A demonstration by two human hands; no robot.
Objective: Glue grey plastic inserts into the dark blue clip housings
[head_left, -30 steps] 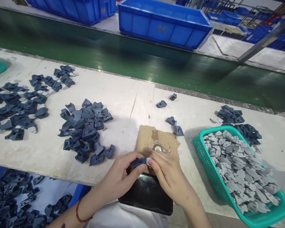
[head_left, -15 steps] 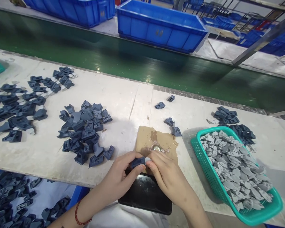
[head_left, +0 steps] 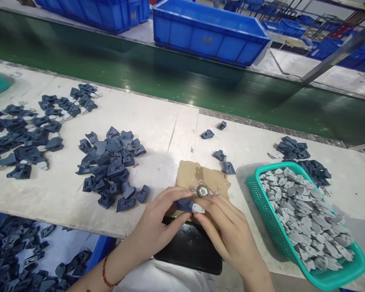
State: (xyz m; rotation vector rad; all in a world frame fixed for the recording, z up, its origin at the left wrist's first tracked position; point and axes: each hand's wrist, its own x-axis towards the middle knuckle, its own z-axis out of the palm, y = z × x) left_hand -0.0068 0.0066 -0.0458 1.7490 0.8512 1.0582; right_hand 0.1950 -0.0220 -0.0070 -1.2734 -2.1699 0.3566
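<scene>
Near the table's front edge, my left hand [head_left: 162, 215] pinches a dark blue plastic piece [head_left: 184, 205] between thumb and fingers. A light grey piece [head_left: 198, 208] sits against its right end. My right hand [head_left: 226, 225] has its fingers bent around the grey piece, thumb below and index finger above. Just beyond the fingers, a small round metal object [head_left: 203, 191] rests on a brown cardboard sheet [head_left: 187, 174]. Below the hands is a black flat tray-like object [head_left: 191, 249].
A green basket [head_left: 258, 198] of grey pieces stands on the right. Dark blue pieces form a pile [head_left: 109, 162] left of centre, with more at far left and right. Behind the table run a green belt [head_left: 170, 81] and blue crates [head_left: 207, 38]. A blue bin [head_left: 101, 249] is lower left.
My right fingers have spread and shifted slightly right, exposing more of the grey piece and the round metal object. The whole view has shifted a little.
</scene>
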